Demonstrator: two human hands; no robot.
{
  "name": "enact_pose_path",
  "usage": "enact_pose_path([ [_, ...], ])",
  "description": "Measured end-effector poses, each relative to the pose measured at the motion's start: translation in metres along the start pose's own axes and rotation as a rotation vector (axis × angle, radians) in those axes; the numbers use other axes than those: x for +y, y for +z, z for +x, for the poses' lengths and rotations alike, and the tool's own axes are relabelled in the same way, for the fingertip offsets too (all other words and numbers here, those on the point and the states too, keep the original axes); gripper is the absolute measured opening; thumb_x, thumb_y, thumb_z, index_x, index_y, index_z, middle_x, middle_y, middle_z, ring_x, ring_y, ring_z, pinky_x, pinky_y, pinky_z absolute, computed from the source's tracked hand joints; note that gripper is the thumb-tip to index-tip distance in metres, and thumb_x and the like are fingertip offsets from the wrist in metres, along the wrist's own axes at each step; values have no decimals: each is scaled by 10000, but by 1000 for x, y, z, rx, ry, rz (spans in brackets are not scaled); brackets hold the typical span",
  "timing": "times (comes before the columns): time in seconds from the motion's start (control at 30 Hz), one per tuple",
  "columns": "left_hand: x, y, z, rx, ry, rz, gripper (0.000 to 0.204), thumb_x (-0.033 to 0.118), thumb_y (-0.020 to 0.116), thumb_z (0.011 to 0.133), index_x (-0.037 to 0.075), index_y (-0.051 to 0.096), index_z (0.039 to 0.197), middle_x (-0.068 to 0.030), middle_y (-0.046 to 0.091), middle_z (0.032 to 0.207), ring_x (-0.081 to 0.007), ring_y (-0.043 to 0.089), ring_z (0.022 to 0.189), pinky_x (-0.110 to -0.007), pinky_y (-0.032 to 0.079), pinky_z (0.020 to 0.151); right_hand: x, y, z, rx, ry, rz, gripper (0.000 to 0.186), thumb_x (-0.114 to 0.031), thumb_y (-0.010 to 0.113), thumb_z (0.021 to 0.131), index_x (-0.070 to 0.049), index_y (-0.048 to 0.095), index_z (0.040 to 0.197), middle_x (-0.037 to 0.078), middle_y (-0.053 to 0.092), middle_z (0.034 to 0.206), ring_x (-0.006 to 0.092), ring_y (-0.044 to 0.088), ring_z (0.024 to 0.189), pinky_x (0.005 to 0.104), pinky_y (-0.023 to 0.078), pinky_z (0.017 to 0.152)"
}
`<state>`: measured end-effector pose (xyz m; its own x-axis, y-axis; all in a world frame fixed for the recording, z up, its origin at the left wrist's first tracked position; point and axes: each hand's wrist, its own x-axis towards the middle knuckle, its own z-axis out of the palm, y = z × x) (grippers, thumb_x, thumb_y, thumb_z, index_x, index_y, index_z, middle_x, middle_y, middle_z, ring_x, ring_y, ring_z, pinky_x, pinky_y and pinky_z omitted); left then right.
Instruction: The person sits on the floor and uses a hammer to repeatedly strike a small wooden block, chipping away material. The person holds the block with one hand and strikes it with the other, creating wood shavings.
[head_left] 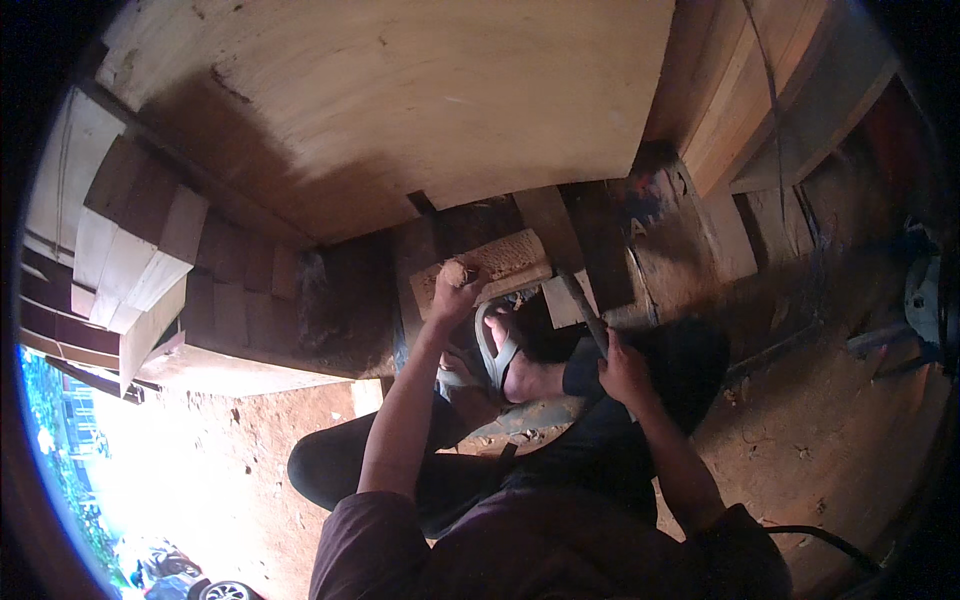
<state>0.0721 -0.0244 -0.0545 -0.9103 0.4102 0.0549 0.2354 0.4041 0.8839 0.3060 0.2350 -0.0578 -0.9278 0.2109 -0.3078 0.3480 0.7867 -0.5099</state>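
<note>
A pale wooden board (512,256) with a rough, pitted top lies in front of my feet. My left hand (458,299) is closed in a fist over its left part, around a handle with a round, light-brown end (457,272). The lower end of that tool is hidden by the hand. To the right, my right hand (626,368) grips the near end of a long, dark, club-like stick (583,303). The stick slants up and left, its far end close to the board's right end.
A large wooden panel (420,110) rises beyond the board. Stacked wood blocks (135,240) stand at left, and planks (760,100) lean at far right. My sandalled foot (498,345) is just below the board. A small pale block (568,300) lies beside the stick.
</note>
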Motion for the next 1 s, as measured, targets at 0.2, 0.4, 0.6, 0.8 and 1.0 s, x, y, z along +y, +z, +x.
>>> enact_pose_path([
  [0.2, 7, 5, 6, -32, -8, 163, 212, 225, 712, 859, 19, 683, 901, -162, 681, 838, -269, 682, 777, -361, 520, 693, 2, 7, 3, 9, 27, 98, 668, -118, 663, 845, -23, 343, 1424, 288, 656, 950, 476, 640, 888, 540, 515, 798],
  [0.4, 15, 8, 5, -81, 35, 268, 169, 184, 714, 893, 18, 696, 918, -73, 705, 819, -157, 645, 751, -324, 508, 676, 7, 12, 3, 8, 29, 165, 778, -110, 662, 850, -65, 248, 1506, 304, 650, 948, 494, 629, 890, 546, 511, 791],
  [0.6, 15, 4, -2, -97, 7, 119, 150, 161, 714, 895, 16, 704, 931, -82, 721, 866, -159, 669, 788, -320, 523, 695, 18, 28, 8, 42, -49, 98, 797, -110, 666, 849, -40, 230, 1512, 319, 652, 917, 498, 637, 858, 547, 521, 760],
  [0.8, 10, 5, -1, -122, -22, 226, 154, 161, 704, 908, 13, 711, 950, -74, 729, 876, -150, 673, 788, -309, 528, 705, 23, 34, 11, 145, -102, 127, 682, -134, 666, 870, -3, 333, 1451, 331, 649, 977, 490, 639, 920, 525, 529, 798],
  [1.0, -1, 4, 9, -111, -42, 19, 175, 164, 697, 916, -5, 712, 958, -80, 738, 911, -155, 685, 808, -304, 531, 717, 7, 15, 7, 90, -41, 123, 619, -150, 663, 888, 5, 376, 1414, 312, 656, 1032, 468, 641, 982, 505, 528, 849],
])
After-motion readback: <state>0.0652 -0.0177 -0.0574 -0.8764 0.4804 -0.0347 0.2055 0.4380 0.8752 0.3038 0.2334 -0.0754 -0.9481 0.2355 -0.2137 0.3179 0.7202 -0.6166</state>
